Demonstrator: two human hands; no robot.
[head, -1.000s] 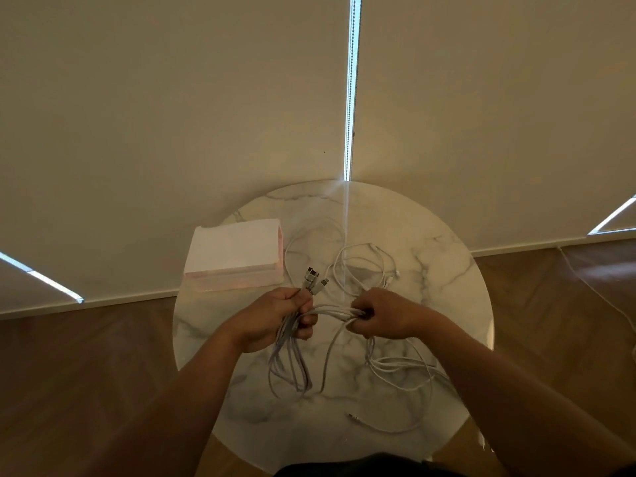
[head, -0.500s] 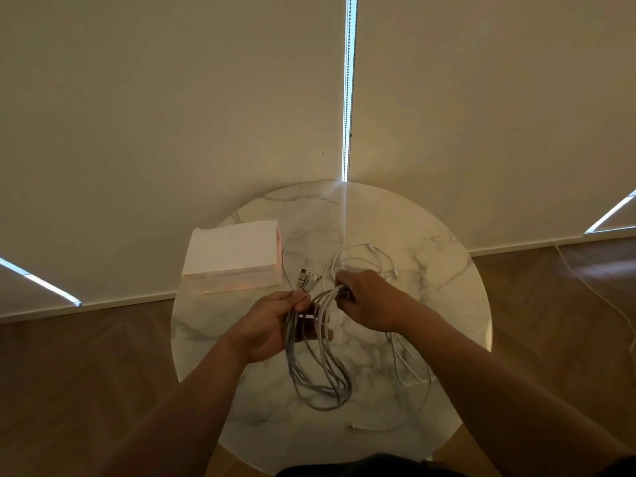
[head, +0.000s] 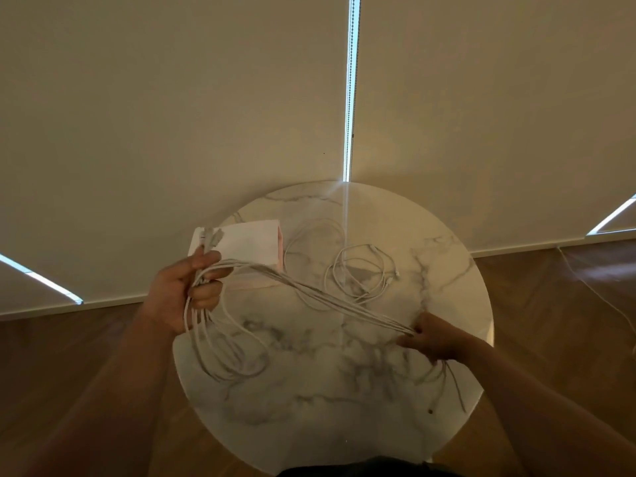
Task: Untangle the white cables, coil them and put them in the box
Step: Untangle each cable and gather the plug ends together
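My left hand [head: 186, 290] grips a bundle of white cables [head: 309, 290] above the table's left side, with plug ends sticking up past my fingers and loops hanging below. The strands stretch taut to my right hand [head: 435, 339], which pinches them low over the table's right side; loose ends trail down past that hand. More loose white cables [head: 361, 270] lie tangled on the marble behind the stretched strands. The white and pink box [head: 251, 246] sits at the table's back left, just behind my left hand.
The round marble table [head: 327, 390] stands against pale roller blinds. Wooden floor surrounds it on both sides. A thin cable [head: 605, 297] runs across the floor at the right.
My hands have pulled apart: the left rose toward the box, the right swept out and down to the right, drawing the bundled cables taut between them.
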